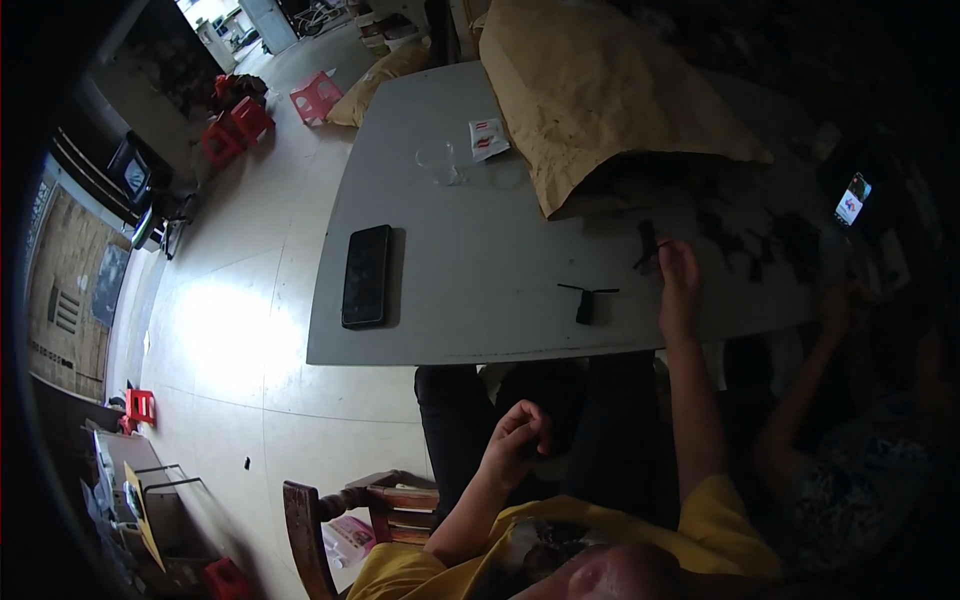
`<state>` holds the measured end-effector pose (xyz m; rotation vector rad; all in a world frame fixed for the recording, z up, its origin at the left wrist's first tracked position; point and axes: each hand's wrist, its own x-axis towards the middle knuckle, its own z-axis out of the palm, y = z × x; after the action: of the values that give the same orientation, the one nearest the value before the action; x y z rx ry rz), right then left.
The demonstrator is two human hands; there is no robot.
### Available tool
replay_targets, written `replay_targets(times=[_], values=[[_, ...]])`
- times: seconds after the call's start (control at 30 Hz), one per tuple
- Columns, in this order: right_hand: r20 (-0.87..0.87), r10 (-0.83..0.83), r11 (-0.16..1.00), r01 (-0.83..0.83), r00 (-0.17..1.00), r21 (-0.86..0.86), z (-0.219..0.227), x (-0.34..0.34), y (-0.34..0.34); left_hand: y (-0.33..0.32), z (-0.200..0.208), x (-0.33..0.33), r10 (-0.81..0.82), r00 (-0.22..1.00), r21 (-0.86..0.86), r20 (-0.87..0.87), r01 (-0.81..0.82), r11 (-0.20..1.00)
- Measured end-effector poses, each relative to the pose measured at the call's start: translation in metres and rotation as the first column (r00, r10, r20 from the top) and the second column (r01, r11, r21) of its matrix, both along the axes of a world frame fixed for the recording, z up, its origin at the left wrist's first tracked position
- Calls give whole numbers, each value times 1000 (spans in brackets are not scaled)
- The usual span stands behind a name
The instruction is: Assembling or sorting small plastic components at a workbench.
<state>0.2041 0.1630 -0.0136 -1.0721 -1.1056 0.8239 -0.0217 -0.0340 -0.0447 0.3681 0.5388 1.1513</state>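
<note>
My right hand [677, 278] is over the table near its front edge, its fingertips closed on a small black piece [647, 240] with thin ends sticking out. The exact kind of that piece is too dark to tell. Left of it on the table lies a small black block [583, 308] with a thin black strip across its top. My left hand [520, 436] rests above my lap, off the table, with its fingers curled in. Whatever may be inside those fingers is hidden. Right of my right hand, several similar black pieces [728, 240] lie loosely scattered.
A big brown paper sack [610, 100] lies open-mouthed on the grey table [470, 290]. A black phone [367, 276], a clear plastic cup [440, 165] and a white packet [488, 139] are at left. Another person's arm [805, 385] and a lit phone [853, 199] are at right.
</note>
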Motion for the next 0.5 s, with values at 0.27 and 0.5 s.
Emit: replay_targets(times=[0.27,0.5], values=[[-170,759,634,-773,628,-24,38,-33,-79,8,36,10,271,894,248,-358,-189,950],[-309,746,579,-804,589,-134,6,-58,-146,5,41,3,293,641,391,-710,13,920]])
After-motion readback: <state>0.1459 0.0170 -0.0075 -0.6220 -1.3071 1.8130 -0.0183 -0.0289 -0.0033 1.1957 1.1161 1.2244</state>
